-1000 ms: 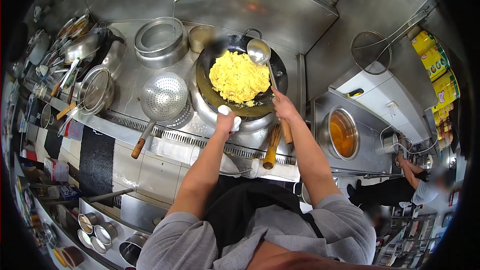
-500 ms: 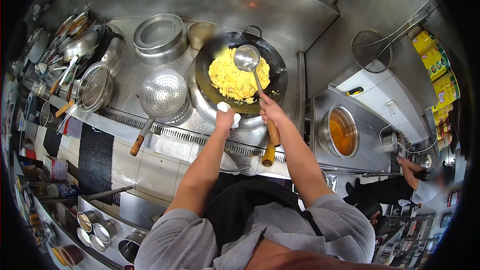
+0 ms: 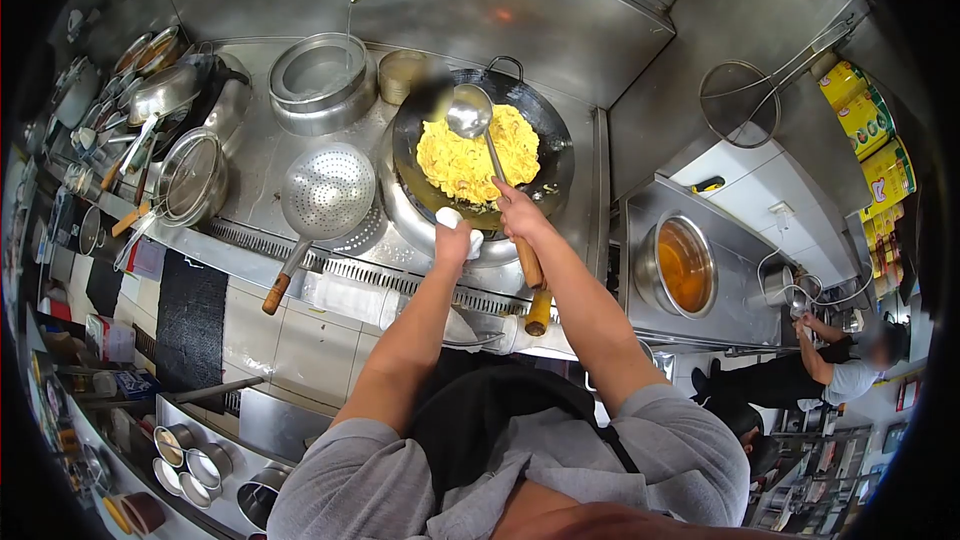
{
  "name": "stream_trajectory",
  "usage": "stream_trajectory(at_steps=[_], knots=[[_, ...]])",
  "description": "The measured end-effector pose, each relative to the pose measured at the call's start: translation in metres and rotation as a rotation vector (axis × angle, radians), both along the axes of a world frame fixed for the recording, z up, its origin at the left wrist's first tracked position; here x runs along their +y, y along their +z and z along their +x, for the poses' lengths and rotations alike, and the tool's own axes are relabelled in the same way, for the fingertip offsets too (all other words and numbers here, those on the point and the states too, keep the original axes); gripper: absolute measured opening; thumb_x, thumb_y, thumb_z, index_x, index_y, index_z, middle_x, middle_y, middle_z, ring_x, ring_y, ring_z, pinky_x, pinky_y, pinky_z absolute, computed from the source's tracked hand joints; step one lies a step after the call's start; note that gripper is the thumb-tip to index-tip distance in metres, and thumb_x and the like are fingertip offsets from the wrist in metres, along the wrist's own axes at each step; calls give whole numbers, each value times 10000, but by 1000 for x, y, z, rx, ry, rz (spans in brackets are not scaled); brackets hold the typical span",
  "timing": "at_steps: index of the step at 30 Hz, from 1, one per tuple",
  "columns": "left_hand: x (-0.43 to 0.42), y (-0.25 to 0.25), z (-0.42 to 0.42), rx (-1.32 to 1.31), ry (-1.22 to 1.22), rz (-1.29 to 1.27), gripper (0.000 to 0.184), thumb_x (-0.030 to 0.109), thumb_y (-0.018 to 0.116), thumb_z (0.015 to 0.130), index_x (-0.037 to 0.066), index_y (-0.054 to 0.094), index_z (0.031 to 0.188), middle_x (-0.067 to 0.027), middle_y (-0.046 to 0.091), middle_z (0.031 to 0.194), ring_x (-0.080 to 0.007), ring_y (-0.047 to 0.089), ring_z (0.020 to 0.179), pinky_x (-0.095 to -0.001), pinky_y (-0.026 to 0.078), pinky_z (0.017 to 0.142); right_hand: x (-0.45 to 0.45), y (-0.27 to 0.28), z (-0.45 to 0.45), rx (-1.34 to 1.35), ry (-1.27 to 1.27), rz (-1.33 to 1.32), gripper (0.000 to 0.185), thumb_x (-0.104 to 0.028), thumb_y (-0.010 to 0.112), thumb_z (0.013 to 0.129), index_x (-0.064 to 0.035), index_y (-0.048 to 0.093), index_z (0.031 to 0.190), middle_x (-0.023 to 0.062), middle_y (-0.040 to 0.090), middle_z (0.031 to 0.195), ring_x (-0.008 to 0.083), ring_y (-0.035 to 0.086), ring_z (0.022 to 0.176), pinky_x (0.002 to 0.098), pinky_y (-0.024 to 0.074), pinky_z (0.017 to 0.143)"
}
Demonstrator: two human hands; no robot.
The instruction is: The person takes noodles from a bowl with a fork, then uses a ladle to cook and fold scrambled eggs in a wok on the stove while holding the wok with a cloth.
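Observation:
My right hand [image 3: 518, 210] is closed round the wooden handle of a ladle [image 3: 468, 112]. The ladle's metal bowl rests over the scrambled eggs [image 3: 480, 162], toward their far left side. The yellow eggs lie in a dark wok [image 3: 556, 155] on the burner. My left hand [image 3: 454, 238] grips a folded white cloth [image 3: 470, 228] at the wok's near rim; whatever part of the wok is under the cloth is hidden. A second wooden handle end [image 3: 538, 314] pokes out just below my right hand.
Left of the wok lies a perforated skimmer [image 3: 328, 190], with a metal pot [image 3: 320, 80] behind it. A bowl of orange liquid [image 3: 684, 265] stands to the right. Strainers [image 3: 190, 175] crowd the left side. Another person [image 3: 825, 365] works at far right.
My right hand has moved left and slightly up, carrying the ladle's bowl left across the eggs. My left hand has stayed nearly in place with the cloth.

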State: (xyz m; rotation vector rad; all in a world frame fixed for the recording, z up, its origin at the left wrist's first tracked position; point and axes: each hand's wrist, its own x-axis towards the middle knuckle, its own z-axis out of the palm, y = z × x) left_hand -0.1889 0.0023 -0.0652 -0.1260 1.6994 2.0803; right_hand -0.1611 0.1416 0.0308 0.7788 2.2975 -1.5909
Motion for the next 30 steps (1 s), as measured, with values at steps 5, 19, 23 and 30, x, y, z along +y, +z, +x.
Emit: stream_trajectory(at_steps=[5,19,23,30], knots=[[0,-5,-3,-17,-9,9,128,178,536,881,57,534,923,-50,572,706,-163,552,507,-330,379,354,-16,7,20,32,-28,-284,496,-225,391,1046,-311,298,1525,-11,444,642,84,385,451,260,389,432],[-6,7,-1,-81,-61,-27,150,161,554,847,37,542,930,-74,589,719,-175,550,488,-331,373,337,-14,10,54,-47,-5,-306,502,-196,408,1034,-299,322,1519,-28,383,627,92,375,482,276,401,452],[-9,11,1,-67,-79,-38,163,220,555,877,70,549,940,-59,591,714,-163,562,507,-321,392,370,5,14,67,-2,-33,-229,501,-204,407,1038,-307,314,1519,-26,391,634,81,370,468,256,378,430],[-10,19,2,-98,-106,-84,215,241,561,869,73,540,1001,-63,607,759,-168,573,532,-324,398,380,33,-12,74,-53,-105,-171,505,-189,387,1040,-315,305,1522,-21,389,613,75,359,440,258,378,399]])
